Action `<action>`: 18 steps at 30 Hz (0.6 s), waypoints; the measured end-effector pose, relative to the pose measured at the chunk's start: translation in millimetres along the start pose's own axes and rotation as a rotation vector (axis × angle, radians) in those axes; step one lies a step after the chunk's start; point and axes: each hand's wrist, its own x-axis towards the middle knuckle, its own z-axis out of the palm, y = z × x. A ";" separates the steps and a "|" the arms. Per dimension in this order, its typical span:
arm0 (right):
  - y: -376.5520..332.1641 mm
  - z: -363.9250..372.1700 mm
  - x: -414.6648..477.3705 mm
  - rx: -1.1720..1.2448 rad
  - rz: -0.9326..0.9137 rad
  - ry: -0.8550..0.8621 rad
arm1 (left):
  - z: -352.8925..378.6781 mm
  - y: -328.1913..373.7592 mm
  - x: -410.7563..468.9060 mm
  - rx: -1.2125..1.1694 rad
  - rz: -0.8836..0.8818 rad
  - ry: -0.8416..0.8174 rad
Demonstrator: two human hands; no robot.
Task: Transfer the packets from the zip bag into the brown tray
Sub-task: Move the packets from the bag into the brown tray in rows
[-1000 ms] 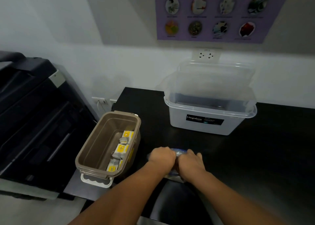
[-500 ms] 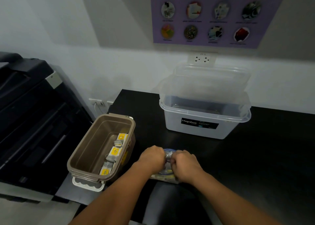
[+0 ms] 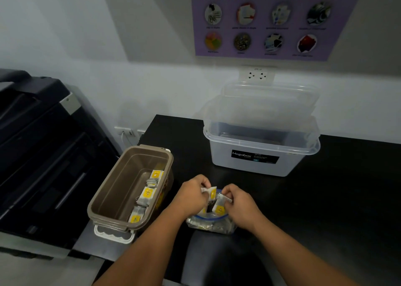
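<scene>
1. On the black counter (image 3: 325,199), near its front edge, the zip bag (image 3: 211,224) sits mouth-up with its blue zip rim open. More contents are inside, too blurred to count.
2. Left hand (image 3: 192,193): fingers (image 3: 204,182) curled, pinching a yellow-and-white packet (image 3: 212,192) just above the bag mouth.
3. Right hand (image 3: 239,205): fingers curled, pinching a second packet (image 3: 219,207) just beside the first. The two hands are close together and hide most of the bag mouth.
4. Brown tray (image 3: 102,197) is at the counter's left end, near the left hand, with its right wall between hand and tray floor. Several packets (image 3: 148,195) lie in a row along that inner wall. A white latch (image 3: 114,234) is at the tray's near end, and the left forearm runs past its near right corner.
5. Clear box (image 3: 260,168) labelled Megabox stands behind the bag, well apart and open. Its clear lid (image 3: 271,99) is upright behind it against the wall.
6. Dark copier (image 3: 43,155) is left of the tray.
7. Wall socket (image 3: 257,75) is above the lid, with a purple poster (image 3: 271,23) higher up.
8. Dark rounded shape (image 3: 223,262) is in front of the bag, between the forearms; cannot tell what it is.
</scene>
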 end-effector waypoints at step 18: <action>-42.3 -14.4 13.6 0.368 0.106 0.162 | -127.0 -11.9 -28.2 -0.573 0.021 0.457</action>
